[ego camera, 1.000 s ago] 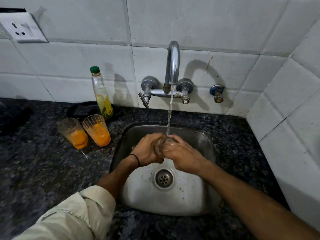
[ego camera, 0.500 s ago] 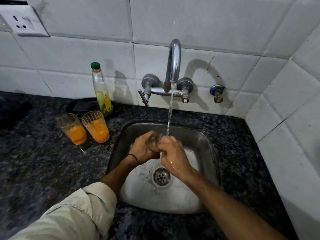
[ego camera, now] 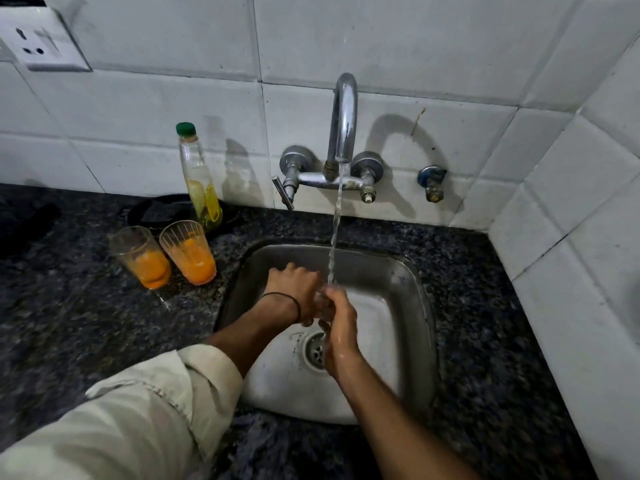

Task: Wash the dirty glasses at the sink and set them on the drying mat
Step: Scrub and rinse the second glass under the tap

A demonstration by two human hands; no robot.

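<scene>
As water (ego camera: 335,237) hits the steel sink (ego camera: 391,271), left hand (ego camera: 294,292) and right hand (ego camera: 341,329) seemingly clasp a clear glass (ego camera: 320,302)

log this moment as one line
phase: washing | left hand grips glass under tap stream | right hand against it, grip unclear | two orange-stained glasses stand on counter left of sink

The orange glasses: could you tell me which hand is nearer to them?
Left. The left hand is over the sink, right of the glasses; the right hand lies beyond it.
</scene>
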